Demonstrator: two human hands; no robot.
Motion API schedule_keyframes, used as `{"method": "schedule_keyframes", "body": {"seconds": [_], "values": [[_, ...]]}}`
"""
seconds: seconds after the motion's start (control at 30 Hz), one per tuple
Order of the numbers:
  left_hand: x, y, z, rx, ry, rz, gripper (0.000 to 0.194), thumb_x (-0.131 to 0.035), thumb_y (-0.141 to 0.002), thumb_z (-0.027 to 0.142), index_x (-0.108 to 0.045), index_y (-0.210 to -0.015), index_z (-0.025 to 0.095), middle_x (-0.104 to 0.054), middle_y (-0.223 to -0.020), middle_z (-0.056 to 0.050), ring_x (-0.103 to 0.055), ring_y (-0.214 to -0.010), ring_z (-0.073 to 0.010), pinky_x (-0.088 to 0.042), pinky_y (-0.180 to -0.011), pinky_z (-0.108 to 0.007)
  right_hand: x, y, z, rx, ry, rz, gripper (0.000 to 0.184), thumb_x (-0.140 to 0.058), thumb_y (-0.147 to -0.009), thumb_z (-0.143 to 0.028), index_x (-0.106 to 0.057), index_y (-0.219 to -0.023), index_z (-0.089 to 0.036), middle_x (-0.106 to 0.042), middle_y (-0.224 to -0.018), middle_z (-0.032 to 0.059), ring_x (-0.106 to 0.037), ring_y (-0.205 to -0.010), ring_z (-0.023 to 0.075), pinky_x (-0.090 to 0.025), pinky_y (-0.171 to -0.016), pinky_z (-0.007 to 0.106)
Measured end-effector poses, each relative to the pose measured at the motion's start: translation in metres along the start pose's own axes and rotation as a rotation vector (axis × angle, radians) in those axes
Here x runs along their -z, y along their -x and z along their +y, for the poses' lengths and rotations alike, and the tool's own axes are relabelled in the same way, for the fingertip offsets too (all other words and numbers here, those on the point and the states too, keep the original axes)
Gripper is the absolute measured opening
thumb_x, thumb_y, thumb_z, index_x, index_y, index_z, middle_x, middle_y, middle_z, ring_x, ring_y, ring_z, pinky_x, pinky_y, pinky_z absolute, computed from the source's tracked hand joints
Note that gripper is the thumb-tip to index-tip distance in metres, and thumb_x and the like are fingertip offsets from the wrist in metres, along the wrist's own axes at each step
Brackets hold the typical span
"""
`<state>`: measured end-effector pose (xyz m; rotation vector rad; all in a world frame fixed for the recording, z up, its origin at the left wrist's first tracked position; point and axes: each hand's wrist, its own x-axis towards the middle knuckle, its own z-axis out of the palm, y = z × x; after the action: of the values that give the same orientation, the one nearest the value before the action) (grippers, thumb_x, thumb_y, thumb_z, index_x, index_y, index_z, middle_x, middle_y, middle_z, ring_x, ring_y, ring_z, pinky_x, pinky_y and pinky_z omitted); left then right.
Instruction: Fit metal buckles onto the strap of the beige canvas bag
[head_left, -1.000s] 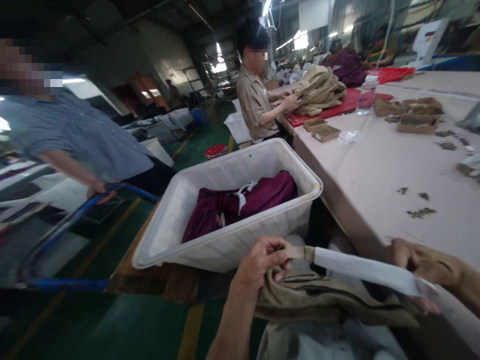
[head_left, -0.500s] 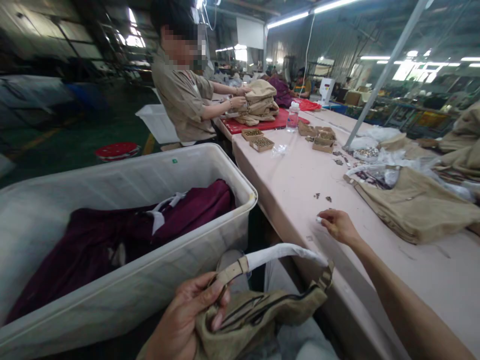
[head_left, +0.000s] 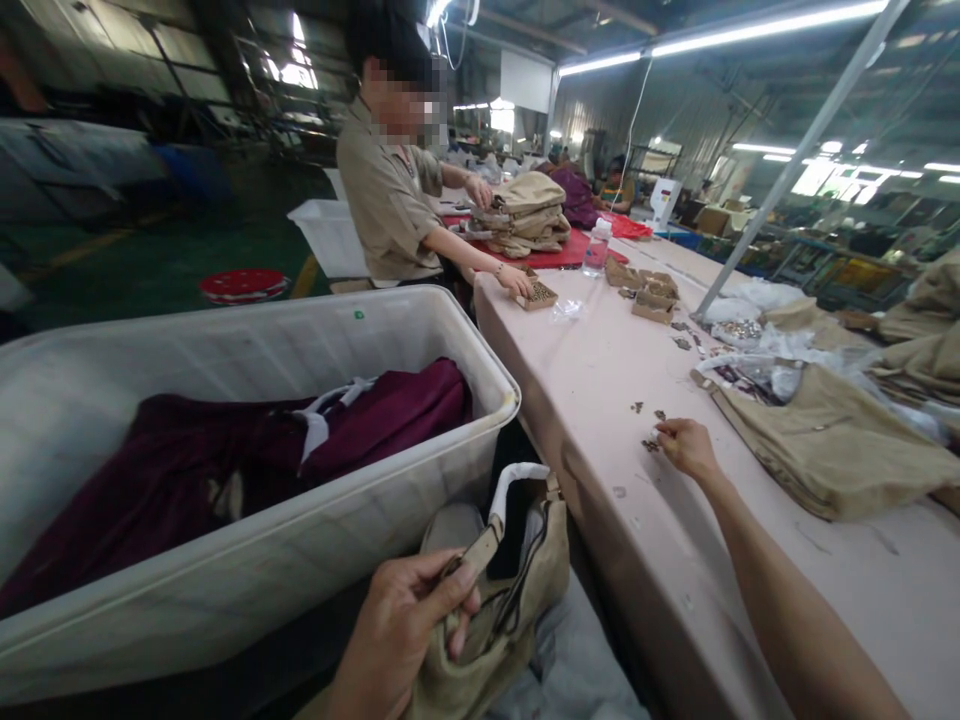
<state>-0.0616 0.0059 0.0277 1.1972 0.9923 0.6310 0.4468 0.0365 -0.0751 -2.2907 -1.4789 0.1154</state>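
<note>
My left hand [head_left: 405, 625] is closed on a khaki bag [head_left: 517, 590], pinching its strap near my lap; a white paper-wrapped strap part [head_left: 517, 482] curls up from it. My right hand [head_left: 684, 447] reaches out over the pink table [head_left: 600, 370], fingertips pinched at small metal pieces [head_left: 649, 428] scattered there. Whether a piece sits between the fingers is too small to see. A folded khaki bag [head_left: 825, 440] lies on the table to the right of that hand.
A white plastic bin [head_left: 247, 560] with maroon fabric [head_left: 225, 450] stands at my left. A co-worker [head_left: 394, 200] further along the table reaches into a small box of hardware [head_left: 537, 293] beside a stack of khaki bags [head_left: 525, 212]. A water bottle [head_left: 596, 247] stands nearby.
My right hand let go of the white strap and moved out onto the table to the small metal pieces. The strap dropped and curled down. The view turned right, away from the trolley.
</note>
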Motion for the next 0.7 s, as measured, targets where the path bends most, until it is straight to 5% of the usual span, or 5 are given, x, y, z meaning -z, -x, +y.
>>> {"method": "schedule_keyframes", "body": {"seconds": [0.37,0.7], "values": [[-0.016,-0.01,-0.038,-0.005,0.038,-0.032,0.047,-0.071,-0.083,0.055,-0.069,-0.069,0.01,-0.067,-0.066,-0.005,-0.055,-0.042,-0.0101,-0.035,-0.046,-0.021,-0.01,-0.066,-0.015,-0.064,0.17,-0.105,0.032,-0.063,-0.099,-0.046,-0.071,-0.107,-0.015,-0.073,-0.105,0.0061,-0.069,-0.094,0.0193,-0.058,-0.088,0.038],[-0.008,-0.013,-0.047,-0.022,0.055,0.004,0.044,-0.072,-0.085,0.054,-0.071,-0.073,0.011,-0.067,-0.067,-0.004,-0.056,-0.045,-0.0111,-0.04,-0.05,-0.023,-0.02,-0.079,-0.024,-0.145,0.206,-0.217,0.031,-0.067,-0.098,-0.044,-0.071,-0.107,-0.015,-0.072,-0.109,0.0064,-0.069,-0.1,0.0208,-0.058,-0.091,0.04]]}}
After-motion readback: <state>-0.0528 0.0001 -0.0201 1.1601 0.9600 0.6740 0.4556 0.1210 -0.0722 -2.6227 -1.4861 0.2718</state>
